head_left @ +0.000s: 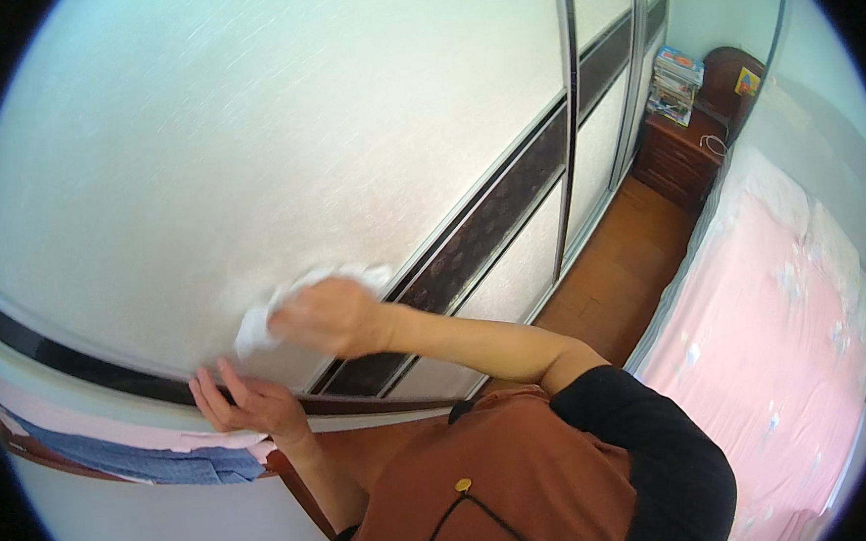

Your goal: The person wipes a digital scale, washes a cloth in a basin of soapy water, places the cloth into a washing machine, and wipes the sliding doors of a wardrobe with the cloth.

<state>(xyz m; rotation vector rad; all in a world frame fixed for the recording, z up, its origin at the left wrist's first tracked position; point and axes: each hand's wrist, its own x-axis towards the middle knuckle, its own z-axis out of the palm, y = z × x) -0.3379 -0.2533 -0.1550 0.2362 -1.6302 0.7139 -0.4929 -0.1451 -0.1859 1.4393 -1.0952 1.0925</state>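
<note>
A large pale wardrobe sliding door [364, 111] with a dark decorative band [503, 199] fills the view before me. My right hand [332, 317], somewhat blurred, presses a white cloth [257, 332] against the lower left part of the pale panel. Just to the left and below, my left hand [248, 404] rests its spread fingers on the door's dark edge frame [104, 372]. Nothing shows in the left hand.
Folded pink and blue cloths [147, 452] hang or lie at the left. A bed with a pink cover [773, 354] stands at the right. Beyond are a wooden nightstand [671, 155], a stack of books or magazines [676, 84] and wooden floor [612, 274].
</note>
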